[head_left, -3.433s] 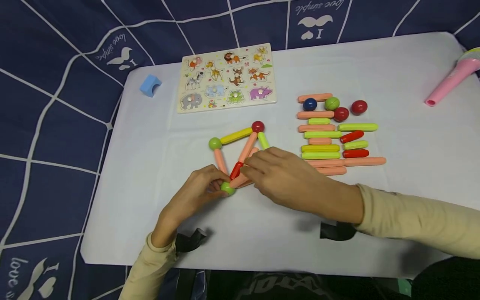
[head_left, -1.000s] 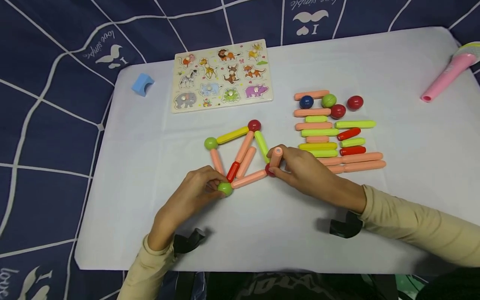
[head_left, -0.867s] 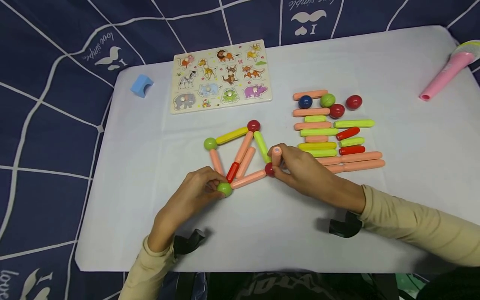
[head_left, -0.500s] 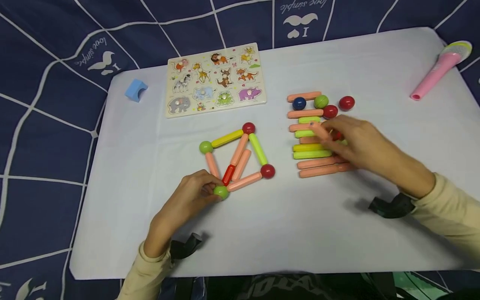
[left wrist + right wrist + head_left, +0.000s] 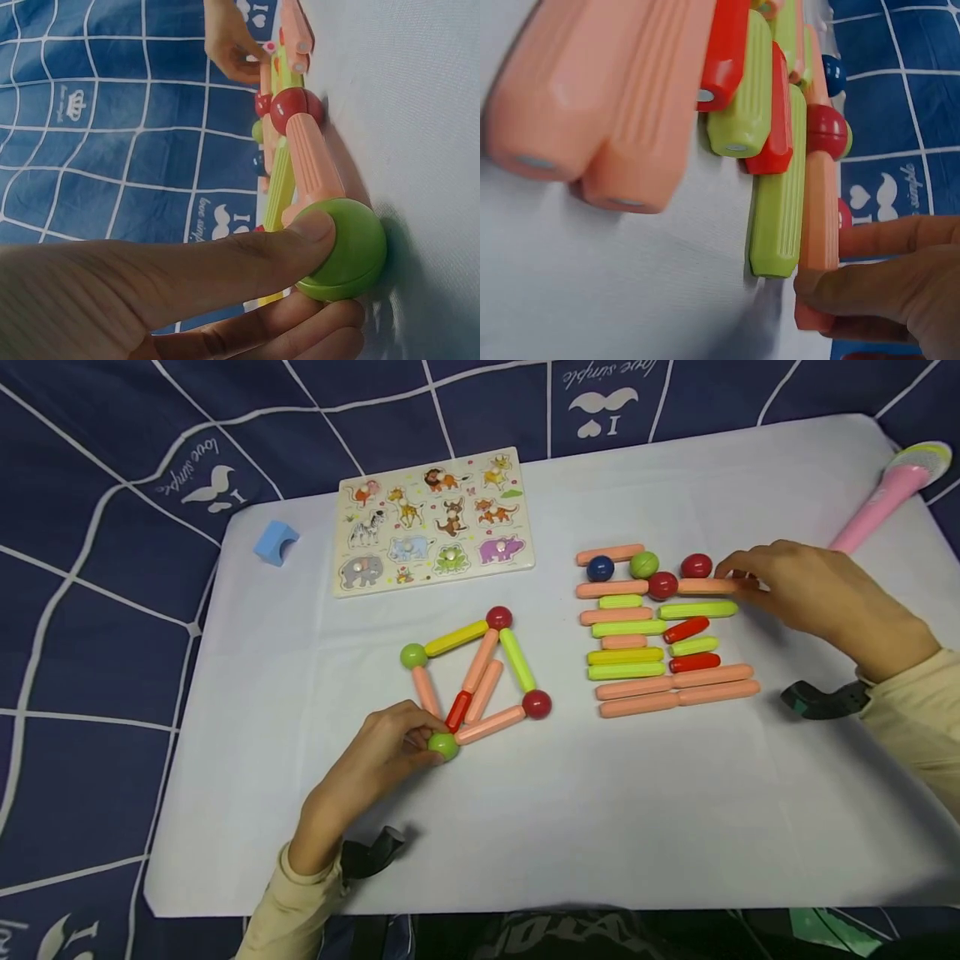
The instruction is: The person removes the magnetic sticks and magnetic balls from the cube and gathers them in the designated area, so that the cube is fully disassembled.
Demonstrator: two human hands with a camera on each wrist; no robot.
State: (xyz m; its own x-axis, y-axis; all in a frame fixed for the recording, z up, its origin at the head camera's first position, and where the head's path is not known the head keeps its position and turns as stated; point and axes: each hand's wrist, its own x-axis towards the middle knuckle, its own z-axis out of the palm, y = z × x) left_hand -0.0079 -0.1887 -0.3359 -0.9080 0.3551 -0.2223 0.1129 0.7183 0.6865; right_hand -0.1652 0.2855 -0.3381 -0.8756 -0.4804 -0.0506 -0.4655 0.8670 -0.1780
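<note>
My left hand [image 5: 378, 752] pinched the green ball [image 5: 443, 745] at the near corner of the stick figure, thumb on top and fingers curled beneath it, as the left wrist view showed plainly. That ball sat on the desk [image 5: 525, 827], touching a pink stick [image 5: 491, 724] that ran off to a red ball [image 5: 537, 703]; a light green stick [image 5: 517, 659] climbed from there to another red ball [image 5: 498, 617], and a yellow stick [image 5: 456, 638] joined that to a second green ball [image 5: 413, 655]. My right hand [image 5: 817, 597] was well apart from the figure, at the far right of the loose pile, its fingers curled round the end of a pink stick [image 5: 705, 586] that lay flat on the desk just beside a long green stick [image 5: 697, 610], its other end touching a dark red ball [image 5: 663, 585]. Behind the figure lay an animal puzzle board [image 5: 435, 522], with a blue block [image 5: 275, 542] to its left and a pink toy microphone [image 5: 885, 493] at the far right edge.
</note>
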